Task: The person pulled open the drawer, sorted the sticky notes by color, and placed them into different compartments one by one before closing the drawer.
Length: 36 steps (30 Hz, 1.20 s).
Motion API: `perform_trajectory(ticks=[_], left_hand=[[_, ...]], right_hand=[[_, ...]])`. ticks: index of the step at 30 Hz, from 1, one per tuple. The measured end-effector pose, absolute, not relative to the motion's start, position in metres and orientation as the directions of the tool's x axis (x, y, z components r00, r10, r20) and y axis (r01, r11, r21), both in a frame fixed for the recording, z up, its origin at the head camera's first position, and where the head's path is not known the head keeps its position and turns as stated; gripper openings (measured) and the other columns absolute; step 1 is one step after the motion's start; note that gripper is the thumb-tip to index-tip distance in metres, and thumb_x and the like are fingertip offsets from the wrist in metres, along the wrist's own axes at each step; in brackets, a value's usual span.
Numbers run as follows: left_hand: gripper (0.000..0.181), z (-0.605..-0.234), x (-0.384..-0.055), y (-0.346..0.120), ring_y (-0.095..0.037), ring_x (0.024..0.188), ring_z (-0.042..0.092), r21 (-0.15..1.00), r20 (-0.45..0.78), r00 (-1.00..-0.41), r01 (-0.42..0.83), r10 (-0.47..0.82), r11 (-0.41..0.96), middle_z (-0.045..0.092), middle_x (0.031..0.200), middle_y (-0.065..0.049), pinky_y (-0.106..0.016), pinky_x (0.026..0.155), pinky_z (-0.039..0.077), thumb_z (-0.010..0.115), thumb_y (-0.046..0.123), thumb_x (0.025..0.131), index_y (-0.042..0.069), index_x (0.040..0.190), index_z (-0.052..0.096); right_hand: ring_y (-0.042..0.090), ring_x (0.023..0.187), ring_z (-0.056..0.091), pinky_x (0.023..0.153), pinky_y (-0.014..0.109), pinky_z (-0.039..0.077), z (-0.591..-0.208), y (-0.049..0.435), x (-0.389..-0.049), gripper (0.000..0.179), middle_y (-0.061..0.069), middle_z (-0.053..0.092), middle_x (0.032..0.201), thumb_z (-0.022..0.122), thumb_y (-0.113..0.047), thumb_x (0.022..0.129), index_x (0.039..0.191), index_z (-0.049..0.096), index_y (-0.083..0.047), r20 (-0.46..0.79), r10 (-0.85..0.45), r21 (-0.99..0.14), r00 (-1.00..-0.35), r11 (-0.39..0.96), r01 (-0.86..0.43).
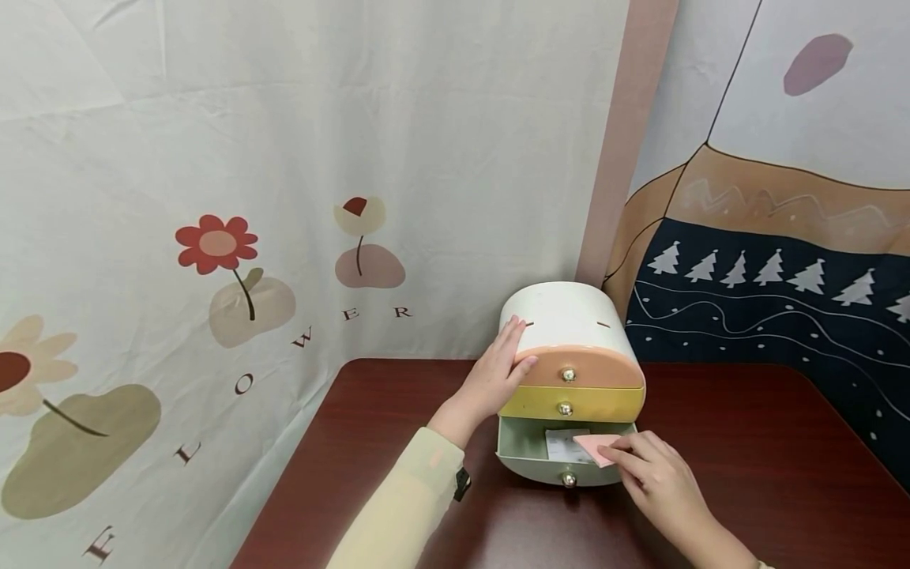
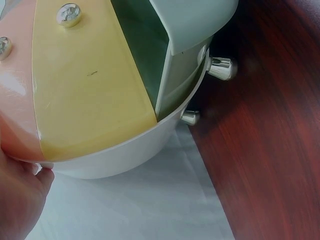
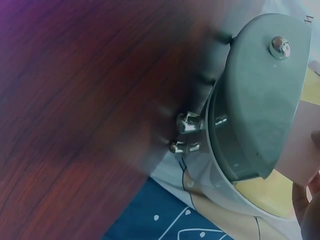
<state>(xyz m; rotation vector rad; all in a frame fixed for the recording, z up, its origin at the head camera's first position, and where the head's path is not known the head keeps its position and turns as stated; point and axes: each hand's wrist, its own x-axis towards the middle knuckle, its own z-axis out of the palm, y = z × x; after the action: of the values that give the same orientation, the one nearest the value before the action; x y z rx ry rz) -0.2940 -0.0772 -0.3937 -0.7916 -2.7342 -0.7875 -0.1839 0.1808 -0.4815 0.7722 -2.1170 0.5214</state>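
Note:
A small rounded drawer box (image 1: 562, 316) with a white shell stands on the table. Its orange drawer (image 1: 604, 367) and yellow drawer (image 1: 611, 403) are closed; the green bottom drawer (image 1: 522, 442) is pulled out. My left hand (image 1: 490, 375) rests on the box's left side, fingers on the white top and thumb near the orange front. Between thumb and fingers, my right hand (image 1: 661, 478) pinches a pink paper piece (image 1: 596, 446) over the open drawer. A white paper (image 1: 562, 445) with faint print lies inside it. In the right wrist view the pink paper (image 3: 302, 142) shows beside the green front.
The dark red wooden table (image 1: 768, 442) extends on both sides of the box. Behind it hangs a pale cloth (image 1: 455, 158) with printed flowers, and at right a cloth with white trees (image 1: 771, 269). Metal feet (image 2: 222, 68) support the box. A dark band sits at the left sleeve.

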Motion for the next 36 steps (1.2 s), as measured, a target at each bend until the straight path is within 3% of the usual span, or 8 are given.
perform_trajectory(ticks=[4, 23, 26, 28, 32, 36], left_hand=[[0.068, -0.394, -0.294, -0.077, -0.015, 0.146, 0.014, 0.440, 0.314, -0.840, 0.541, 0.442, 0.717, 0.009, 0.160, 0.000, -0.040, 0.115, 0.025, 0.033, 0.053, 0.098, 0.017, 0.153, 0.015], [0.067, -0.393, -0.293, -0.077, -0.016, 0.146, 0.016, 0.438, 0.315, -0.841, 0.539, 0.439, 0.719, 0.008, 0.160, 0.000, -0.041, 0.114, 0.026, 0.033, 0.052, 0.099, 0.017, 0.153, 0.015], [0.067, -0.393, -0.293, -0.077, -0.016, 0.146, 0.016, 0.437, 0.316, -0.842, 0.538, 0.437, 0.721, 0.009, 0.160, 0.000, -0.041, 0.114, 0.027, 0.033, 0.052, 0.099, 0.018, 0.153, 0.015], [0.067, -0.393, -0.294, -0.077, -0.016, 0.146, 0.016, 0.434, 0.318, -0.841, 0.539, 0.437, 0.721, 0.009, 0.160, -0.001, -0.041, 0.114, 0.027, 0.033, 0.052, 0.099, 0.017, 0.153, 0.015], [0.067, -0.393, -0.293, -0.077, -0.017, 0.145, 0.017, 0.432, 0.319, -0.840, 0.541, 0.438, 0.722, 0.009, 0.160, -0.001, -0.042, 0.114, 0.027, 0.032, 0.052, 0.099, 0.018, 0.153, 0.015], [0.067, -0.392, -0.292, -0.077, -0.017, 0.145, 0.017, 0.438, 0.319, -0.841, 0.539, 0.437, 0.719, 0.009, 0.160, 0.000, -0.042, 0.114, 0.027, 0.033, 0.052, 0.099, 0.018, 0.153, 0.015]], right_hand=[[0.009, 0.076, 0.050, 0.067, 0.028, 0.039, -0.482, 0.177, -0.184, 0.051, -0.009, 0.060, 0.088, 0.028, -0.038, 0.101, 0.093, 0.075, -0.020, 0.768, -0.358, -0.111, -0.531, 0.742, -0.661], [0.011, 0.083, 0.052, 0.068, 0.034, 0.045, -0.490, 0.169, -0.200, 0.055, -0.009, 0.059, 0.092, 0.024, -0.037, 0.101, 0.094, 0.075, -0.019, 0.736, -0.358, -0.123, -0.575, 0.764, -0.633], [0.012, 0.083, 0.053, 0.068, 0.035, 0.046, -0.489, 0.170, -0.201, 0.035, -0.008, 0.059, 0.092, 0.040, -0.024, 0.097, 0.095, 0.075, -0.019, 0.728, -0.370, -0.122, -0.577, 0.758, -0.640], [0.012, 0.083, 0.054, 0.068, 0.036, 0.046, -0.489, 0.170, -0.202, 0.022, -0.008, 0.059, 0.091, 0.055, -0.014, 0.088, 0.096, 0.075, -0.018, 0.728, -0.371, -0.122, -0.576, 0.757, -0.642], [0.011, 0.082, 0.054, 0.066, 0.036, 0.048, -0.489, 0.169, -0.205, 0.033, -0.009, 0.059, 0.089, 0.071, 0.000, 0.067, 0.094, 0.075, -0.019, 0.727, -0.376, -0.096, -0.574, 0.772, -0.629], [0.011, 0.083, 0.055, 0.066, 0.036, 0.048, -0.490, 0.167, -0.207, 0.035, -0.010, 0.058, 0.089, 0.072, 0.001, 0.065, 0.092, 0.075, -0.021, 0.710, -0.388, -0.077, -0.587, 0.787, -0.612]])
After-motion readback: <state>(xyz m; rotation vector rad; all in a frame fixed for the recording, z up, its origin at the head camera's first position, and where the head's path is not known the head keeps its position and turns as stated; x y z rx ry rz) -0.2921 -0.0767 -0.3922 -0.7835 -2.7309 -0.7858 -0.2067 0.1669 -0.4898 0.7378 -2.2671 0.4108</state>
